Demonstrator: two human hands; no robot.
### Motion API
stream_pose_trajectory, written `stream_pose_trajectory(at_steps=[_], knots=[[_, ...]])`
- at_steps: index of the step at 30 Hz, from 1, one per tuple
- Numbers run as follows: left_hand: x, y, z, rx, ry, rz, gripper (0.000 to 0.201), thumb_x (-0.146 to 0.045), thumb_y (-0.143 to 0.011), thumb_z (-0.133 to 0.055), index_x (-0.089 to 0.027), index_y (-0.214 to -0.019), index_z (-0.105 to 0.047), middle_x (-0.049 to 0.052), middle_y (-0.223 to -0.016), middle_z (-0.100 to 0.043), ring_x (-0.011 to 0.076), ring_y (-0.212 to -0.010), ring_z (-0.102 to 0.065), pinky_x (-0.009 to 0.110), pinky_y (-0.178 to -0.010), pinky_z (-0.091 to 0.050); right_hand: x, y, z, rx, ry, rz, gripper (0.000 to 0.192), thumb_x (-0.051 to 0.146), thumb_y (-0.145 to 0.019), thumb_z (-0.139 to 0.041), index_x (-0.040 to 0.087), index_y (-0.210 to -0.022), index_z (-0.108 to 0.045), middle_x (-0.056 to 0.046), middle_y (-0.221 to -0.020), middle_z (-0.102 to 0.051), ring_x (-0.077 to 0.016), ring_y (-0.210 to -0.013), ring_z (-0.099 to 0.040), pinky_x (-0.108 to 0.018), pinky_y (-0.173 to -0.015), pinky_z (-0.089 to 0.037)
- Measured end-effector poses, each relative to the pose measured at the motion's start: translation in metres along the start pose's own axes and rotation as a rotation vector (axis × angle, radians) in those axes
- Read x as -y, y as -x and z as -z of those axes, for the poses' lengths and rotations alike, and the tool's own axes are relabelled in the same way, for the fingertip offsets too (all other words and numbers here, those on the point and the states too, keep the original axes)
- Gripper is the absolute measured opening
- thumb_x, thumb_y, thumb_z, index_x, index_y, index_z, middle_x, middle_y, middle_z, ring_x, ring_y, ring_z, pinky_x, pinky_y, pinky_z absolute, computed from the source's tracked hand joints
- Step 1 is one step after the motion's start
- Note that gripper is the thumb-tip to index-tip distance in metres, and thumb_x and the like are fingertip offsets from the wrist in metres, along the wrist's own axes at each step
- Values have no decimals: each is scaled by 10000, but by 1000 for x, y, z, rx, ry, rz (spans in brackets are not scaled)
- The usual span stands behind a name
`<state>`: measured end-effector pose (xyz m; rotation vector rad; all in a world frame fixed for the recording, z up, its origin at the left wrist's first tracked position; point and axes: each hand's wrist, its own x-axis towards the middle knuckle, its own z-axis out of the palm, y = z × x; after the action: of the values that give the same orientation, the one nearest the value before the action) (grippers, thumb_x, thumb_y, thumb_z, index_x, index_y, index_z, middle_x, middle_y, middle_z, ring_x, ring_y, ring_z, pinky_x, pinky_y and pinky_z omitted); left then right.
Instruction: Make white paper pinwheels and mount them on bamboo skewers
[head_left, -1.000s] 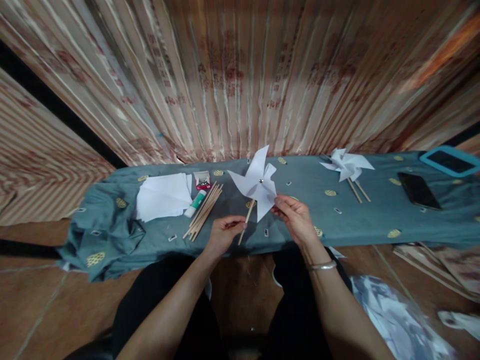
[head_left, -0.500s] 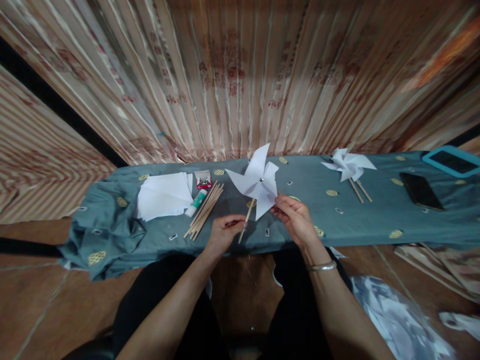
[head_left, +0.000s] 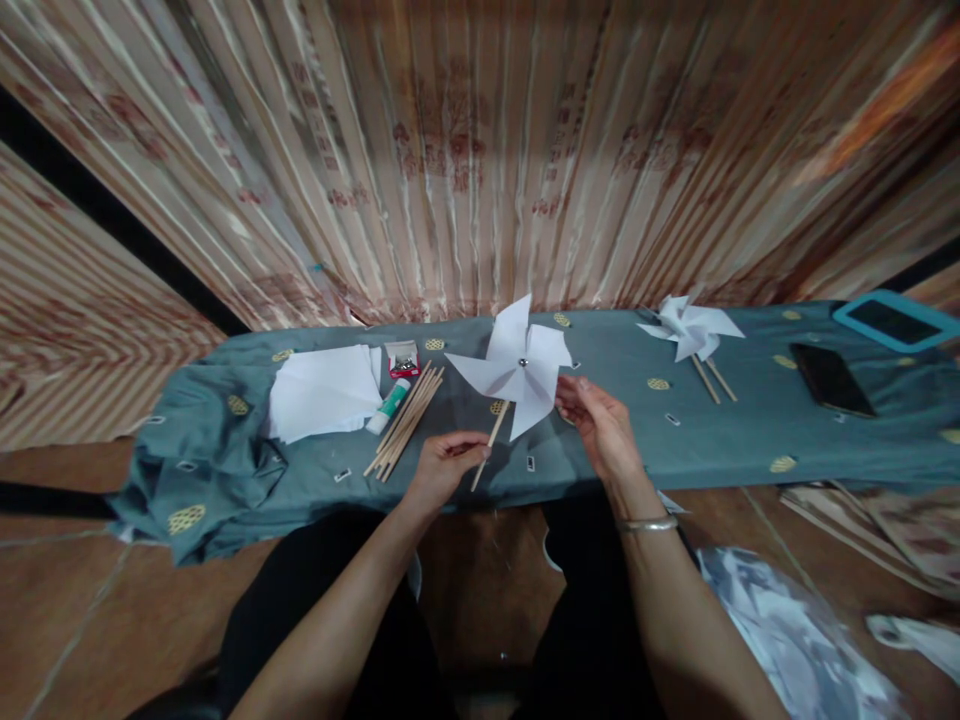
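A curtained wall backs a cloth-covered counter [head_left: 750, 440]. Near its front edge, your left hand [head_left: 442, 468] pinches the white pinwheel [head_left: 517, 365] by its stick; your right hand [head_left: 600, 425], fingers loosely open, touches one blade. Pressing harder could crease the paper.

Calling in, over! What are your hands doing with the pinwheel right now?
Left hand gripping pinwheel stick. Right hand open at a blade's edge. Loose sticks lie left, clear of it.
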<state>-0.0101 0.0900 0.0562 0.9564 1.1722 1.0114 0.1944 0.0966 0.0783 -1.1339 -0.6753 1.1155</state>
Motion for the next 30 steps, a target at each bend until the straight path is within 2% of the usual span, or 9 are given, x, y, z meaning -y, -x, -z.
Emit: stream_pose_trajectory(at_steps=[6,13,22,30], knots=[[4,0,0,51,-11,25,257,-293,-446,-844,-184,-666,-766,7,-619,-709,125,-589,-594,243,-620,-474,-6,-2,-2,49,-54,-39,348,505,-524,-863,234,-710,-748,13,-676,-731,-118,-605,-606,-242,-595,-467],[6,-1,-1,70,-13,25,258,-297,-446,-844,-178,-659,-763,7,-615,-704,119,-580,-589,236,-609,-465,-8,-3,-6,20,-58,-11,341,446,-484,-888,229,-705,-748,34,-599,-701,-109,-534,-573,-247,-560,-466],[5,1,-3,92,-46,24,227,-275,-485,-827,-172,-678,-767,15,-628,-713,123,-584,-596,238,-611,-470,-12,-4,-8,-37,-58,1,288,417,-485,-887,225,-625,-725,55,-530,-637,-93,-508,-490,-245,-546,-397],[6,0,-1,74,1,49,200,-219,-489,-822,-170,-674,-765,4,-617,-708,115,-582,-601,234,-624,-471,-10,-3,-6,-5,-69,-9,306,460,-546,-863,232,-712,-744,53,-557,-645,-106,-510,-489,-256,-533,-376]])
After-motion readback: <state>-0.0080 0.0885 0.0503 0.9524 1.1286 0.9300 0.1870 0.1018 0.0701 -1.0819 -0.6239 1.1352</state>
